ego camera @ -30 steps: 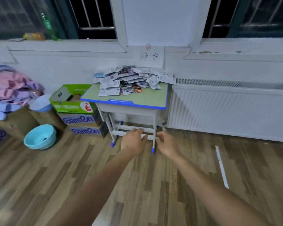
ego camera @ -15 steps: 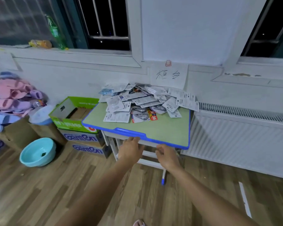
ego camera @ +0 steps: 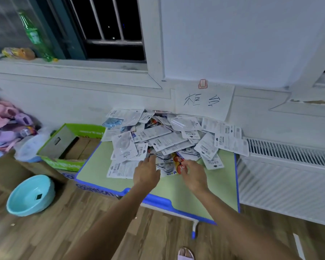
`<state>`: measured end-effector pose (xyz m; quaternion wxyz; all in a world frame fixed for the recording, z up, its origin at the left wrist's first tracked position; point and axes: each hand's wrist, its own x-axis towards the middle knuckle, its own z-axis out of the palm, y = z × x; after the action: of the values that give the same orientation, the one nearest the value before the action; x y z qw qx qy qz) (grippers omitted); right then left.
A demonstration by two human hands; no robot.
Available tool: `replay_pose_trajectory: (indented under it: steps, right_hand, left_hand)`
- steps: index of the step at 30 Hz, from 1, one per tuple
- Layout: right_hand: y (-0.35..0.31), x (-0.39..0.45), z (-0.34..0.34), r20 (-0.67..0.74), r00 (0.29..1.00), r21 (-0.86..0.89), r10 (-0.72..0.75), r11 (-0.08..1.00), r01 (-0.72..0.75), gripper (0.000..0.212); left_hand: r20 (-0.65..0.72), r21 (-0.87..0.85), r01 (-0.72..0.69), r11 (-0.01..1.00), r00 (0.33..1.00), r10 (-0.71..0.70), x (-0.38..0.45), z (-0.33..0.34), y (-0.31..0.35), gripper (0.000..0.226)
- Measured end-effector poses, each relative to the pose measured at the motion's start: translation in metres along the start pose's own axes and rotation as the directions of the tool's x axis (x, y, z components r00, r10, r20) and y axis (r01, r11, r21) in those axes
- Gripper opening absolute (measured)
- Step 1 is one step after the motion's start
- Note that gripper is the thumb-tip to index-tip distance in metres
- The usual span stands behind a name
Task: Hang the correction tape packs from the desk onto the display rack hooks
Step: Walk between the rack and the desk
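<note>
against the wall, green desk [ego camera: 191, 186] holds piled correction tape packs [ego camera: 169, 139].

The correction tape packs [ego camera: 165, 139] lie in a loose overlapping heap on the far half of the green desk [ego camera: 186, 192], mostly white backs up, one showing red.

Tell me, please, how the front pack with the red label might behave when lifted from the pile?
The red-label pack looks flat, thin and probably light. Its glossy cover may be slippery. Other packs overlap it, so lifting it could drag or shift neighbours.
</note>
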<state>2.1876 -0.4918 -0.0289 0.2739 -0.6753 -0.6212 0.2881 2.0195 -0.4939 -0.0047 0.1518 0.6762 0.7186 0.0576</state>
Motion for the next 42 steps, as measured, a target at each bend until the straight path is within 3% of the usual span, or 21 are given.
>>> replay_pose_trajectory:
  steps: [4, 12, 15, 18, 21, 26, 31, 35, 39, 42]
  right_hand:
    - [-0.003, 0.056, 0.012, -0.009, 1.000, -0.044, 0.001, 0.999, -0.002, 0.028]
    - [0.002, 0.112, 0.034, 0.084, 0.987, -0.283, -0.140, 0.946, 0.158, 0.038]
    - [0.005, 0.115, 0.035, 0.072, 0.983, -0.276, -0.170, 0.944, 0.183, 0.029]
    - [0.003, 0.116, 0.028, -0.026, 0.959, -0.191, -0.281, 0.944, 0.271, 0.018]
    - [0.002, 0.113, 0.022, -0.193, 0.902, -0.148, -0.385, 0.921, 0.361, 0.013]
    - [-0.007, 0.103, 0.009, -0.301, 0.877, -0.099, -0.375, 0.927, 0.362, 0.011]
    - [-0.026, 0.089, -0.007, -0.411, 0.863, 0.019, -0.295, 0.943, 0.331, 0.013]
    - [-0.037, 0.069, -0.013, -0.462, 0.880, 0.191, -0.113, 0.956, 0.223, 0.011]
    - [-0.042, 0.044, -0.017, -0.388, 0.908, 0.360, 0.159, 0.933, -0.009, 0.016]
    - [-0.042, 0.013, -0.016, -0.411, 0.881, 0.376, 0.236, 0.924, -0.072, 0.017]
  left_hand:
    - [-0.040, 0.042, 0.041, 0.998, 0.998, -0.040, 0.054, 0.001, -0.003, 0.051]
    - [-0.122, 0.125, 0.078, 0.989, 0.991, -0.063, 0.109, 0.023, -0.008, 0.049]
    - [-0.158, 0.094, 0.068, 0.993, 0.986, -0.052, 0.119, 0.022, -0.011, 0.044]
    - [-0.263, 0.010, -0.001, 1.000, 0.965, 0.004, 0.125, 0.010, -0.010, 0.035]
    - [-0.455, -0.112, -0.149, 0.982, 0.886, 0.083, 0.124, 0.005, -0.011, 0.026]
    - [-0.558, -0.223, -0.324, 0.919, 0.816, 0.153, 0.126, -0.016, -0.003, 0.006]
    - [-0.512, -0.385, -0.417, 0.824, 0.839, 0.185, 0.122, -0.043, 0.009, 0.022]
    - [-0.444, -0.584, -0.432, 0.687, 0.879, 0.176, 0.113, -0.053, 0.008, 0.008]
    - [-0.189, -0.878, -0.204, 0.433, 0.979, 0.078, 0.100, -0.059, 0.010, 0.005]
    - [0.050, -0.948, 0.005, 0.318, 0.990, 0.133, 0.082, -0.057, 0.015, 0.009]
